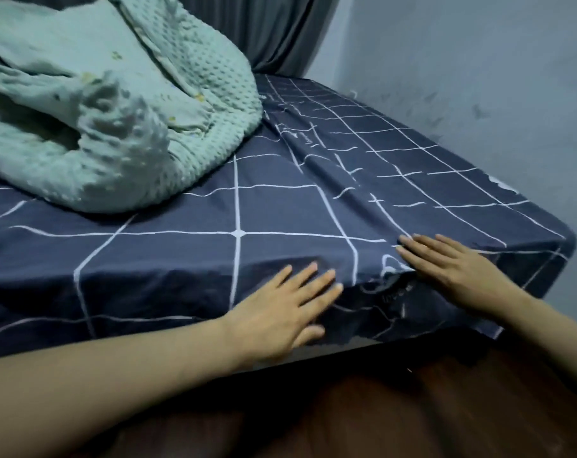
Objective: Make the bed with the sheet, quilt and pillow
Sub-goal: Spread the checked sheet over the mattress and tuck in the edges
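Pale grey walls (478, 61) and a dark grey curtain (280, 31) close in the corner where the bed stands. Spread over it is a navy cotton sheet with a white grid pattern (188, 213), creased near the front edge. Both hands lie flat on that edge, fingers spread, gripping nothing: the left hand (280, 312) beside the right hand (445, 266). A rumpled mint-green dotted quilt (115, 127) is heaped at the far left on the sheet.
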